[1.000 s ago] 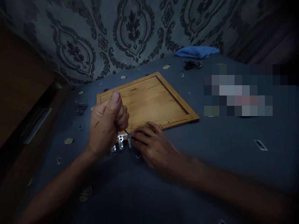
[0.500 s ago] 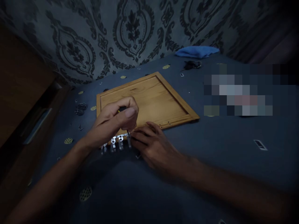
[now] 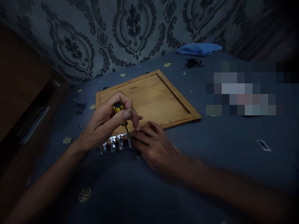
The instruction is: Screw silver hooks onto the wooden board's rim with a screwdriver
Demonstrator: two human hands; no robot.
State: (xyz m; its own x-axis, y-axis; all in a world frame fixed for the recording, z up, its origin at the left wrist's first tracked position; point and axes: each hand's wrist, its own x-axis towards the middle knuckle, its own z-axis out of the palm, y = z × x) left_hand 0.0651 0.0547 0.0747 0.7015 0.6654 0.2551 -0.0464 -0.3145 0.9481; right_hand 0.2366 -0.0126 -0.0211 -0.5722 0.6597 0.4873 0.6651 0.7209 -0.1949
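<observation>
Head camera: we're seeing the left hand (image 3: 102,122) ease off since about a second ago, when it was a tight fist with the thumb on top; now the fingers have uncurled enough that the black-and-yellow handle of the screwdriver (image 3: 118,108) shows. The shaft still points down at the same end of the metal hook strip (image 3: 113,142), so our guess is a regrip between turns rather than putting the tool down. The left hand is loosely closed, handle caught between thumb and curled fingers. The right hand (image 3: 155,146) has hardly budged: fingers slightly fanned, tips down at the strip's end, right beside the screwdriver's tip. Its thumb is hidden, so we can't tell if it's pinching the strip or just pressing. The strip sits below and between both hands, prongs toward us, along the near edge of the framed wooden panel (image 3: 149,99), which spreads out beyond them on a dark blue patterned sheet (image 3: 163,199). Off past the left hand there are some tiny pieces (image 3: 79,127), maybe screws, plus a dark tangled bunch (image 3: 79,107); a blue cloth (image 3: 198,49) lies well beyond the right hand.
</observation>
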